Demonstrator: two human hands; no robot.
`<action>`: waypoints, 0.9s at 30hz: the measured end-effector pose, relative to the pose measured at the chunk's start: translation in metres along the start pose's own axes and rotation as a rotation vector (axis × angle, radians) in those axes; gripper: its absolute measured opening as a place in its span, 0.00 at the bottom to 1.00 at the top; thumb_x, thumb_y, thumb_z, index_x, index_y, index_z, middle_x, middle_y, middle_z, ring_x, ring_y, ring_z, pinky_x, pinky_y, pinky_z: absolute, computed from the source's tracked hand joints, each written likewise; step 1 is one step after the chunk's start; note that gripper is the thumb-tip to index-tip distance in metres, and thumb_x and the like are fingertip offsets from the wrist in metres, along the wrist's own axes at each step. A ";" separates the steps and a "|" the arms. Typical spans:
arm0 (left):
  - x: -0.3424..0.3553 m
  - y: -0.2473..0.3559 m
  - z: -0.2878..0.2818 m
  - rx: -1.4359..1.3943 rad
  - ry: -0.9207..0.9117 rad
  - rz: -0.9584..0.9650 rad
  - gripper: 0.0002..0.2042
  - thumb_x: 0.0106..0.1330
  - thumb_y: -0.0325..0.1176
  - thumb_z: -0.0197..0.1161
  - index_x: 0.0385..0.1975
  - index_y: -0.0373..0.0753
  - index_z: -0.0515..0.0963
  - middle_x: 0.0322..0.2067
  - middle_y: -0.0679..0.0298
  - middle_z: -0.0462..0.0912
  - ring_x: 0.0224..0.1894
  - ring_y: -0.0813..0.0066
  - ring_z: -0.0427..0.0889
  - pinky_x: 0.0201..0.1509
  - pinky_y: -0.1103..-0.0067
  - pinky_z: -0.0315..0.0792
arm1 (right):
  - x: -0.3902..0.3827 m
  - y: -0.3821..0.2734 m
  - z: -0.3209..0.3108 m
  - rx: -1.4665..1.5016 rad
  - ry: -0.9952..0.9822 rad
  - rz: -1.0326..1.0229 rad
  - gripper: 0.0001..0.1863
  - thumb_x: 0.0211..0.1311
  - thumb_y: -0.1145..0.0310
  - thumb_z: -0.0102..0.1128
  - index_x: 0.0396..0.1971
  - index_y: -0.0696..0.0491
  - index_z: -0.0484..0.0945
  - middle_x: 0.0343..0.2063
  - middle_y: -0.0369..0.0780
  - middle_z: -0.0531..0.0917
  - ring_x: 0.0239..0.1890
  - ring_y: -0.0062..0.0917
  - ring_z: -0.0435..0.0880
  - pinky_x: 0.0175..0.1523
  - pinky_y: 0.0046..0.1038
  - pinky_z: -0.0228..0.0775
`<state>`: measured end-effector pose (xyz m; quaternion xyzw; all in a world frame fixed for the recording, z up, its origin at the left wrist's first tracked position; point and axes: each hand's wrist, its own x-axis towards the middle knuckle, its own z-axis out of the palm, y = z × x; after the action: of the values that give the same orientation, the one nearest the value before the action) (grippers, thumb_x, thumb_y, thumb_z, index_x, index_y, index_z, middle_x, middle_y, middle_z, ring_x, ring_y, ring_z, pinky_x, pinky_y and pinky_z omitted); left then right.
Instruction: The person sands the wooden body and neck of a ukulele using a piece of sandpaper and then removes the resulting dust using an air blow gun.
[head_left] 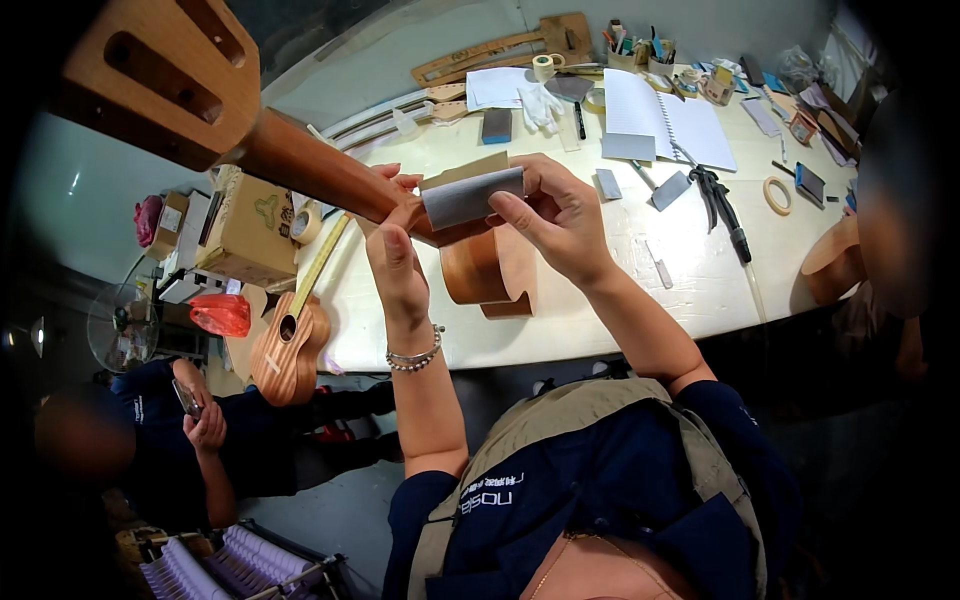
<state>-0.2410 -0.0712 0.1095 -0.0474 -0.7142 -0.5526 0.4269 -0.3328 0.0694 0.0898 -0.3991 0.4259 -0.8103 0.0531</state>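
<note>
A brown ukulele or small guitar is raised over the bench, its slotted headstock (150, 95) looming at the upper left and its neck (315, 165) slanting down toward the wooden body (478, 268). My left hand (400, 265) is wrapped around the neck close to the body, fingertips showing on the far side. In my right hand (560, 215) is a bent piece of grey sandpaper (472, 198) with a tan back, pinched between thumb and fingers at its right end. The sandpaper's left end lies beside my left fingers; whether it touches the wood I cannot tell.
A pale workbench (600, 300) carries an open notebook (655, 120), a black air gun (715, 200), a tape roll (777, 196) and sanding blocks. Another ukulele (290, 350) leans at the left edge near a cardboard box (250, 225). A person (165, 430) holding a phone is at lower left.
</note>
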 end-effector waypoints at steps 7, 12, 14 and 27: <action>-0.004 0.004 -0.002 0.108 -0.012 -0.005 0.14 0.52 0.37 0.70 0.29 0.31 0.81 0.50 0.54 0.62 0.53 0.66 0.63 0.59 0.71 0.55 | 0.008 0.000 -0.006 0.077 -0.125 0.286 0.10 0.58 0.72 0.61 0.24 0.58 0.69 0.35 0.37 0.75 0.31 0.12 0.76 0.33 0.14 0.70; -0.005 0.000 0.004 0.186 0.051 0.021 0.10 0.52 0.34 0.68 0.27 0.32 0.81 0.47 0.54 0.66 0.53 0.65 0.63 0.58 0.71 0.57 | 0.003 0.010 -0.005 0.068 0.007 0.225 0.13 0.55 0.69 0.64 0.36 0.57 0.70 0.31 0.36 0.77 0.34 0.15 0.77 0.37 0.18 0.70; -0.006 -0.001 0.001 0.215 0.027 0.019 0.10 0.52 0.34 0.68 0.26 0.32 0.80 0.47 0.53 0.66 0.53 0.64 0.64 0.58 0.71 0.58 | 0.007 0.003 -0.006 -0.102 -0.016 0.089 0.18 0.55 0.72 0.63 0.45 0.57 0.69 0.34 0.37 0.77 0.35 0.18 0.78 0.41 0.20 0.71; -0.005 -0.009 -0.003 0.167 -0.018 0.113 0.16 0.47 0.38 0.74 0.28 0.34 0.79 0.49 0.55 0.65 0.52 0.64 0.65 0.57 0.71 0.59 | 0.012 -0.020 0.014 0.183 -0.032 0.203 0.11 0.58 0.70 0.61 0.35 0.64 0.75 0.31 0.40 0.80 0.34 0.19 0.80 0.38 0.21 0.78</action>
<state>-0.2409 -0.0748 0.0999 -0.0568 -0.7578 -0.4656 0.4535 -0.3261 0.0680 0.1165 -0.3606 0.3875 -0.8296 0.1777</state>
